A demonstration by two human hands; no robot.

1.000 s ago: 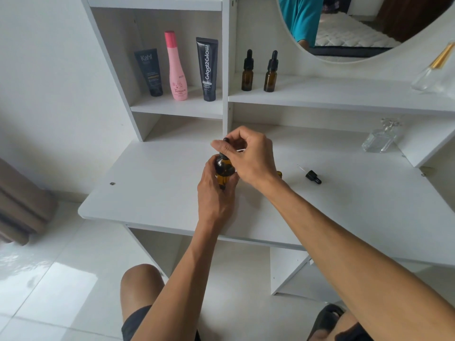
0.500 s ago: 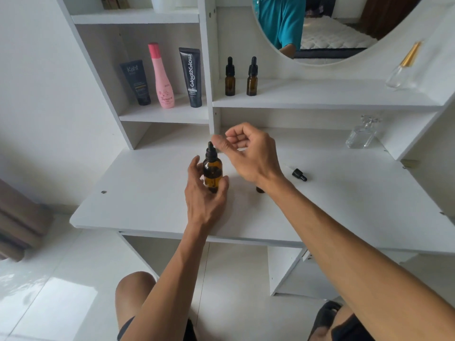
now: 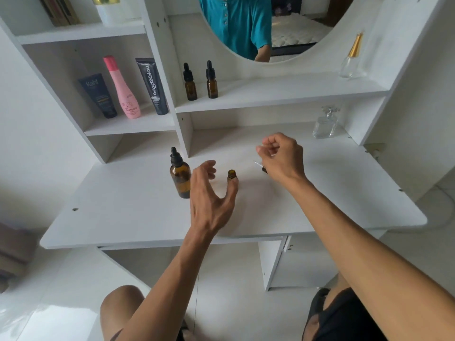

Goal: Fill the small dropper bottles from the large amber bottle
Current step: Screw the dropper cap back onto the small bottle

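**Large bottle set down, hands moving to the small one**

We see the large amber bottle (image 3: 180,177) standing upright on the white desk (image 3: 344,193), its black dropper cap on, just left of our left hand (image 3: 209,198). That hand is spread wide and holds nothing; its fingers arch above the desk and its thumb tip touches, or nearly touches, the small open dropper bottle (image 3: 232,174), which stands uncapped just to the right. Our right hand (image 3: 280,156) hovers further right, fingers curled loosely inward. We cannot tell whether it grips anything: the loose dropper (image 3: 261,166) peeks out at the edge of the palm, its thin glass tube pointing left, and the hand covers most of it.

Half a second ago the left hand was wrapped around the large bottle and the right hand hung just above its cap; now the left has let go and shifted right, and the right has moved over to the dropper. The small bottle, then almost hidden behind the right wrist, is in plain view.

Two capped dropper bottles (image 3: 200,81) stand side by side on the shelf (image 3: 295,94) behind. The small bottle's fill level is too dark to judge.
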